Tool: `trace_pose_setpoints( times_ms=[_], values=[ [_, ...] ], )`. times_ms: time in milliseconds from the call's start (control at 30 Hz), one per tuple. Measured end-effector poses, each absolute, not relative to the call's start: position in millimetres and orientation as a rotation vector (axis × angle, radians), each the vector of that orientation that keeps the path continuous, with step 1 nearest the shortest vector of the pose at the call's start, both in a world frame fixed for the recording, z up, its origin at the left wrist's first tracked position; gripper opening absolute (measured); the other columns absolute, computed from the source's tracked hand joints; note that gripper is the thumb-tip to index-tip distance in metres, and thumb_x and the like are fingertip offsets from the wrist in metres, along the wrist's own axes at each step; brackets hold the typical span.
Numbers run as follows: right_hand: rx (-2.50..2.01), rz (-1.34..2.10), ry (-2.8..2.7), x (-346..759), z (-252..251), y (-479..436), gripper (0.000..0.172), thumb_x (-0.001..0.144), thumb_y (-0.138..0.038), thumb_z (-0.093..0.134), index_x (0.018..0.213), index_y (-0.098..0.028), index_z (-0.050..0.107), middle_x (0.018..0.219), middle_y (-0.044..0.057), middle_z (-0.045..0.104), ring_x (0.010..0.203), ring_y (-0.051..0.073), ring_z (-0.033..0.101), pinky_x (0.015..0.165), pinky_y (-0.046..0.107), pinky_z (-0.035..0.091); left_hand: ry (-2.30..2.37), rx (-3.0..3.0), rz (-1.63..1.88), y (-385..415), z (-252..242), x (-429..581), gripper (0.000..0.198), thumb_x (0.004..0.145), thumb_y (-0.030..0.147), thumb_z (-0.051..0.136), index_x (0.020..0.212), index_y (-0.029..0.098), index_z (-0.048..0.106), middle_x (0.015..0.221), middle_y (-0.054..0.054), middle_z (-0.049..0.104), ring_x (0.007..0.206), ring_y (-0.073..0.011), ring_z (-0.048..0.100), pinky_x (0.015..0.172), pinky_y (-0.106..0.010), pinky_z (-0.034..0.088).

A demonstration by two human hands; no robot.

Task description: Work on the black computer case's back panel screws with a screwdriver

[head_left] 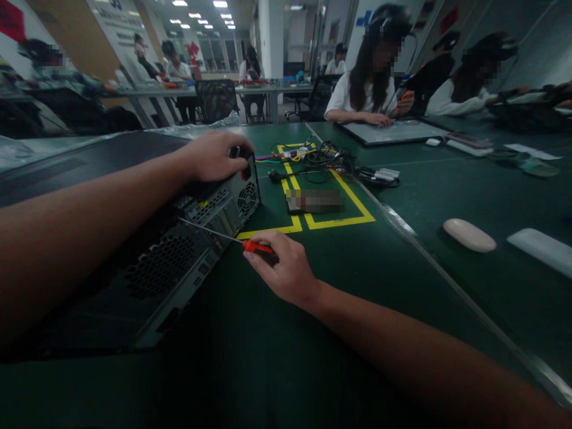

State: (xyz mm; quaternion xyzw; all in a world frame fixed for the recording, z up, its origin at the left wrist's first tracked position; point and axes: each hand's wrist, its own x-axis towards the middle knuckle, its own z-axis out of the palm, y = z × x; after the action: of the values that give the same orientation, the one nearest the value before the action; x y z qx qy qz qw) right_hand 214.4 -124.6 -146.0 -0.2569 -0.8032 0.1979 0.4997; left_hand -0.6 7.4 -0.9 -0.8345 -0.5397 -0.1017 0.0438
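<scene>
A black desktop computer case (147, 262) lies on its side on the green table mat (277, 357), its rear panel with fan grille facing me. My left hand (214, 156) rests closed over the case's far top corner. My right hand (286, 268) grips the orange handle of a screwdriver (257, 245). The thin shaft points left, and its tip touches the rear panel near the top edge.
A yellow taped rectangle (339, 221) holds a tangle of cables (322, 158) and a dark flat object. A white mouse (469, 235) and a white bar lie on the right. Other people sit working at the far side and at tables behind.
</scene>
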Motion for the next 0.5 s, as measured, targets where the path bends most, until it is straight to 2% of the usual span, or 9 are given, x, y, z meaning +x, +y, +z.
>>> trace_pose_setpoints(
  times_ms=[500],
  values=[
    [-0.656, 0.495, -1.947, 213.5, -145.1, -125.7, 0.022, 0.101, -0.039, 0.063, 0.114, -0.022, 0.066, 0.103, 0.005, 0.076, 0.092, 0.017, 0.071, 0.085, 0.033, 0.057, -1.643, -2.546, -0.312, 10.4, -2.4, -4.2, 0.06, 0.084, 0.046, 0.052, 0.135, 0.022, 0.072, 0.127, -0.01, 0.073, 0.114, -0.0322, 0.065, 0.107, -0.044, 0.046]
  ],
)
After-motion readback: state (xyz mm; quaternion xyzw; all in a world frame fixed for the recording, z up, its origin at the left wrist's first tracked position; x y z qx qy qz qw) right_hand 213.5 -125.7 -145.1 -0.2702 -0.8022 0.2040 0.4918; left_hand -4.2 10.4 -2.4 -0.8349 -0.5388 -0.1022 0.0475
